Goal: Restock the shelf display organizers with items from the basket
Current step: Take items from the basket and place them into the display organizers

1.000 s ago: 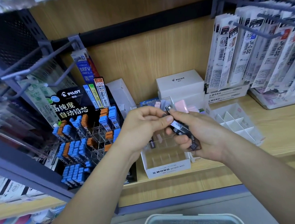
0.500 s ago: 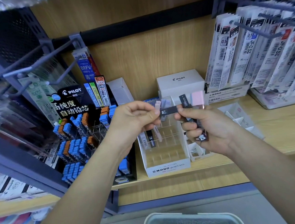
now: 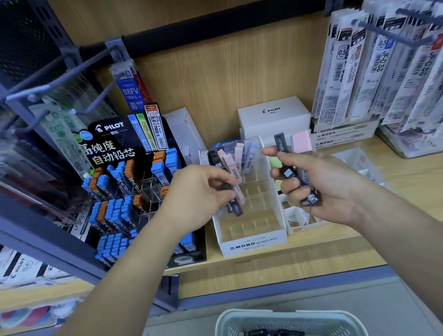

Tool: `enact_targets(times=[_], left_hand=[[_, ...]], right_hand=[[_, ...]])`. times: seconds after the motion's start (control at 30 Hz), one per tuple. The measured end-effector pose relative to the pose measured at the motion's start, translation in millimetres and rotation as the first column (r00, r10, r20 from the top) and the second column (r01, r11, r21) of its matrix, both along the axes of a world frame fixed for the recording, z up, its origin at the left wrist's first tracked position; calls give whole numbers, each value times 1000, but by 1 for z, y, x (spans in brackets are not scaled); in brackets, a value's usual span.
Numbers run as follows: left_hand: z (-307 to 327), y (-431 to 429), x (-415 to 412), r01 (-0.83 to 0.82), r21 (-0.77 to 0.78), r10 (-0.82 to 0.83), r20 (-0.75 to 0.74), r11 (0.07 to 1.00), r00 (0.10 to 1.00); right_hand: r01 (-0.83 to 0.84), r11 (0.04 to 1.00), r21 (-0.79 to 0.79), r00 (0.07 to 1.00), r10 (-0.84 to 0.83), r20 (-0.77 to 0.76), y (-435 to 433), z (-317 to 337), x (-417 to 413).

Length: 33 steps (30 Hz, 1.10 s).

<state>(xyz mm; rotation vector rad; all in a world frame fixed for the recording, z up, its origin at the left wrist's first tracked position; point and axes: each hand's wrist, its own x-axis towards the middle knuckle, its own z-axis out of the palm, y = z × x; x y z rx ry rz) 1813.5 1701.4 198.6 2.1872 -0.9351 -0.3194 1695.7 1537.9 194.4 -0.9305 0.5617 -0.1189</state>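
A white MONO graph MG organizer [image 3: 253, 241] with clear dividers stands on the wooden shelf; several pink, black and lilac lead cases stand in its back rows. My left hand [image 3: 201, 196] pinches one black lead case [image 3: 234, 207] and holds it down into the organizer's left side. My right hand [image 3: 312, 181] grips a bundle of dark lead cases [image 3: 295, 172], held just right of the organizer. At the bottom edge sits the pale green basket [image 3: 229, 328], with more lead cases inside.
A black PILOT lead display [image 3: 124, 176] with blue and orange cases stands left of the organizer. A second white divider tray [image 3: 297, 220] lies behind my right hand. White PILOT boxes [image 3: 273, 115] stand at the back. Hanging refill packs [image 3: 383, 73] crowd the right; metal hooks [image 3: 47, 84] jut out at left.
My left hand took one black case from the bundle in my right hand and moved down and left with it into the organizer. My right hand shifted slightly right.
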Motion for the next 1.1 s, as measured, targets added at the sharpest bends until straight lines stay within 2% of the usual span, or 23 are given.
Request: enact_targets(times=[0.17, 0.33, 0.4, 0.5, 0.53, 0.63, 0.67, 0.8, 0.93, 1.0, 1.1], left_hand=[[-17, 5, -11, 74, 213, -115, 188, 974, 975], [-38, 4, -10, 140, 372, -299, 412, 917, 861], [-44, 3, -5, 174, 379, -348, 460, 909, 817], [-48, 2, -4, 226, 344, -397, 592, 911, 701], [-50, 1, -5, 228, 352, -406, 601, 908, 688], [-53, 1, -5, 145, 397, -354, 526, 906, 773], [-53, 2, -3, 129, 389, -338, 535, 912, 775], [-55, 3, -1, 145, 399, -371, 575, 905, 729], [-58, 4, -1, 192, 334, -374, 660, 923, 651], [-59, 5, 0, 188, 262, -319, 678, 947, 663], [-59, 5, 0, 185, 243, -300, 636, 952, 711]], right_hand=[[-21, 998, -59, 1000, 20, -22, 1, -2, -4], [-63, 992, -111, 997, 58, -49, 4, -2, -6], [-81, 989, -121, 995, 74, -62, 4, -2, -6], [-106, 987, -119, 993, 98, -72, 4, -3, -6], [-110, 987, -118, 992, 102, -71, 4, -4, -6], [-115, 985, -131, 992, 108, -62, 6, -6, -7], [-120, 983, -142, 992, 112, -61, 6, -7, -7], [-141, 973, -183, 989, 128, -80, 9, -9, -9], [-140, 974, -177, 988, 126, -91, 11, -8, -12], [-162, 970, -182, 984, 144, -106, 14, -9, -12], [-204, 958, -201, 975, 180, -133, 17, -10, -11]])
